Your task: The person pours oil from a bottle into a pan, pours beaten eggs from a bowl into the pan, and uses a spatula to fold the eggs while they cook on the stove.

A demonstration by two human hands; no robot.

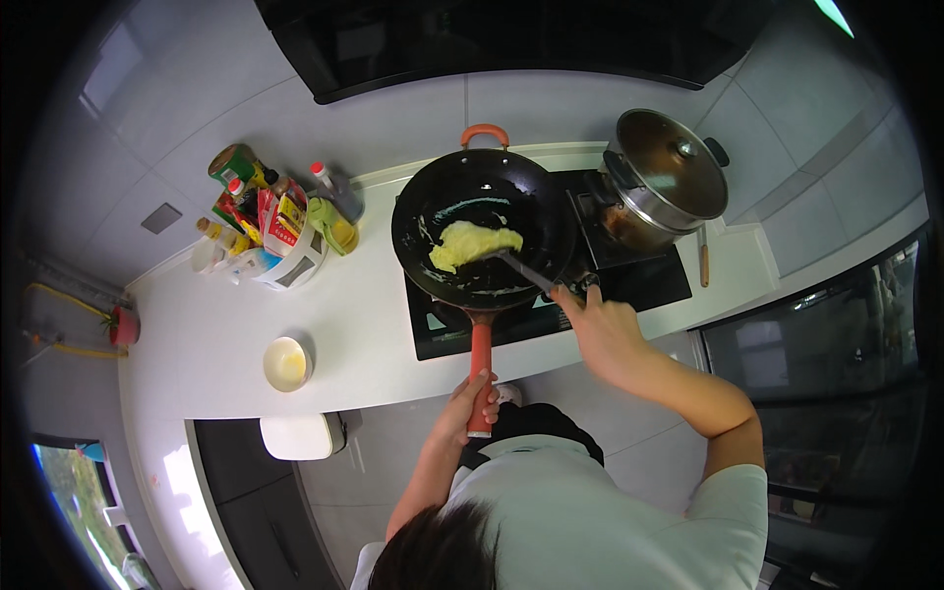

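A black wok (pixel 487 177) with an orange handle stands on the black glass cooktop (pixel 627 295). My left hand (pixel 472 402) is closed around the lower part of the wok's handle. Yellow cooked egg (pixel 472 245) lies as a soft, folded mass in the wok, with small scraps around it. My right hand (pixel 601 332) grips a spatula (pixel 527 273), whose tip touches the right side of the egg; its blade is partly hidden there. A small white bowl (pixel 287 364) with yellow residue inside sits on the counter to the left.
A lidded steel pot (pixel 667 173) stands on the right burner, beside a wooden-handled utensil (pixel 704 265). At the back left are a white bin (pixel 299 262) of seasoning packets and bottles, and an oil bottle (pixel 335 227). The range hood (pixel 487 37) overhangs the back.
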